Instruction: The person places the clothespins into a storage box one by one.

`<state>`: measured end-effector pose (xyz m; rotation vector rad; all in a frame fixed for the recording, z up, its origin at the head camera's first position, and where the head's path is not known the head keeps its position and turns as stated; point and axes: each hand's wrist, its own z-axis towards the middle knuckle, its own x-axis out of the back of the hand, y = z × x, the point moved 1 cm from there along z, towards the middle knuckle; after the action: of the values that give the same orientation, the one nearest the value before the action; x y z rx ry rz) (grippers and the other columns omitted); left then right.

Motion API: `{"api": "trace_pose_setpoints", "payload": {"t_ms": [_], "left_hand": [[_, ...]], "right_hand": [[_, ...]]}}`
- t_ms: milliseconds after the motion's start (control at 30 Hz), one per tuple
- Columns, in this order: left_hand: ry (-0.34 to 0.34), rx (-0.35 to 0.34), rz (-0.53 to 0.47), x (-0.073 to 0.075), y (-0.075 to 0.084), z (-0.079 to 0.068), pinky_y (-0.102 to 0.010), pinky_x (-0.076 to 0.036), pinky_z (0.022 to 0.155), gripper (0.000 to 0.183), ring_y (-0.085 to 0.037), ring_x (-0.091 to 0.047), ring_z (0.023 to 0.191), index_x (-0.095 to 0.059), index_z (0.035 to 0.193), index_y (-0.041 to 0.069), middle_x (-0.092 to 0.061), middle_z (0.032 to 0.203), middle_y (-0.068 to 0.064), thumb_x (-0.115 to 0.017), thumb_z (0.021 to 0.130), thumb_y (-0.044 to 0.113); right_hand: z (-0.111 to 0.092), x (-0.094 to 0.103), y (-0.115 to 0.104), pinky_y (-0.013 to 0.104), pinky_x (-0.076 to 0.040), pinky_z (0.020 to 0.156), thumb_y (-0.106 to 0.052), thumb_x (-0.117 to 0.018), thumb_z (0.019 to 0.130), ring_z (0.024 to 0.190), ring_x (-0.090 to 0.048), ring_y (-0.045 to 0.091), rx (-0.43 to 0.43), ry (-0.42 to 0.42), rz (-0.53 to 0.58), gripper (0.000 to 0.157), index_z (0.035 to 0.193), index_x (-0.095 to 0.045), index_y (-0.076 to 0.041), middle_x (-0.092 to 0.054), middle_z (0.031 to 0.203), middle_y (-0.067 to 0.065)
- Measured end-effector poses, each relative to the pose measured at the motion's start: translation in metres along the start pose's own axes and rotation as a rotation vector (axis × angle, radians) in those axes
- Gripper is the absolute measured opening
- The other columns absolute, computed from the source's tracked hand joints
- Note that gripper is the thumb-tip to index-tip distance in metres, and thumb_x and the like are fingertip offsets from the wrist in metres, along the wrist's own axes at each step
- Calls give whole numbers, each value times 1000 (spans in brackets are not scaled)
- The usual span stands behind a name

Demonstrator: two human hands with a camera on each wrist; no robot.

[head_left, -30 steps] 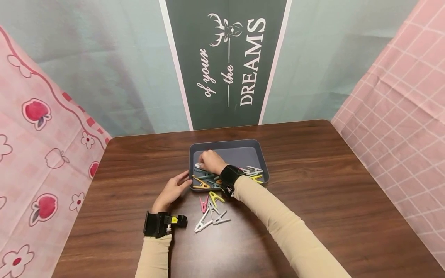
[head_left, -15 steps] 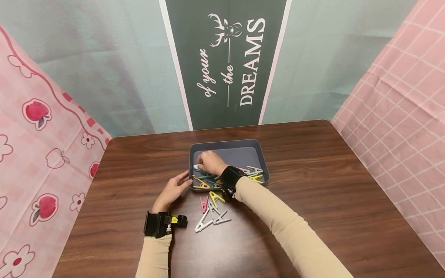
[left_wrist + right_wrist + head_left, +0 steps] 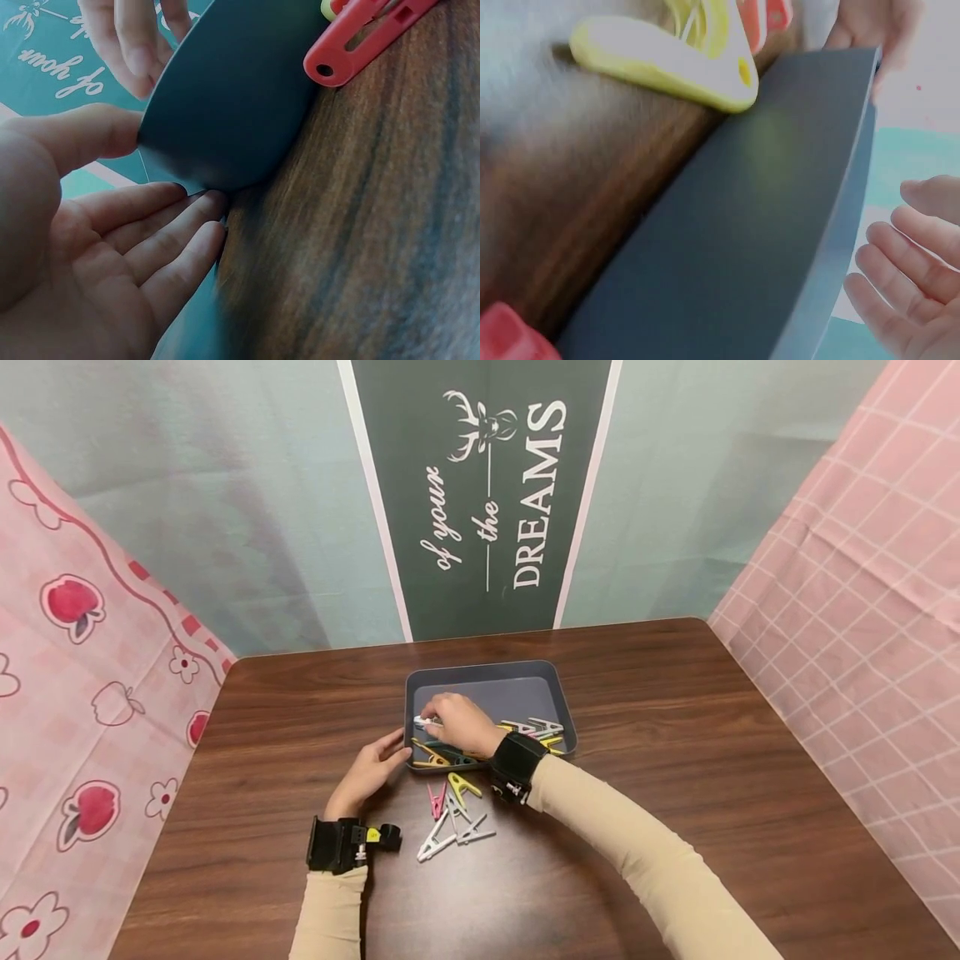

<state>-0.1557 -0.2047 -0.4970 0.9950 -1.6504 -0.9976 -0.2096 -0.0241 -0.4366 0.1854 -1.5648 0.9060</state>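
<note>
A grey tray [image 3: 517,695] on the table holds several clothespins along its near side. My right hand [image 3: 461,724] is inside its left part, fingertips beside a white clothespin [image 3: 422,722]. In the right wrist view, the right-hand fingers [image 3: 900,262] are loosely bent with nothing between them. My left hand [image 3: 369,774] lies at the tray's left end. Its thumb [image 3: 97,135] touches the rim in the left wrist view, while the other fingers reach straight along the tray's base. Yellow-orange clothespins [image 3: 435,760] lie in the tray's near left corner.
In front of the tray, a pink clothespin [image 3: 437,802], a yellow clothespin [image 3: 463,786] and several white or grey clothespins [image 3: 435,842] lie on the brown wooden table [image 3: 675,777]. A printed curtain [image 3: 480,527] hangs behind the table, with pink cloths at both sides.
My right hand has let go of the white clothespin, which now lies in the tray's left part, and has shifted slightly right. My left hand has stayed at the tray's end.
</note>
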Motion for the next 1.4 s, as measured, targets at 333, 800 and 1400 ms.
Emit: {"api": "trace_pose_setpoints", "payload": {"t_ms": [333,800,1400], "left_hand": [[3,-28,28,0,0,0,-47,-36,115,56,-33,-47,136,-35,147,-1,-48,144,-23,-54,98,17],[-2,-23,23,-1,-1,0,-47,-34,116,55,-34,-45,137,-35,147,-2,-46,144,-24,-53,99,17],[0,-25,20,0,-4,1,-45,-35,115,56,-33,-45,137,-35,147,-2,-45,146,-23,-54,98,17]], "right_hand": [[-34,0,-13,35,-55,92,-19,-64,93,102,-67,22,131,63,-9,21,107,-71,-5,-71,104,8],[-77,-9,-20,27,-55,88,-20,-65,92,98,-66,14,240,115,-58,18,105,-72,-9,-70,102,2],[-127,-14,-1,31,-54,91,-19,-70,86,102,-63,16,138,138,-123,21,104,-71,-8,-67,103,3]]}}
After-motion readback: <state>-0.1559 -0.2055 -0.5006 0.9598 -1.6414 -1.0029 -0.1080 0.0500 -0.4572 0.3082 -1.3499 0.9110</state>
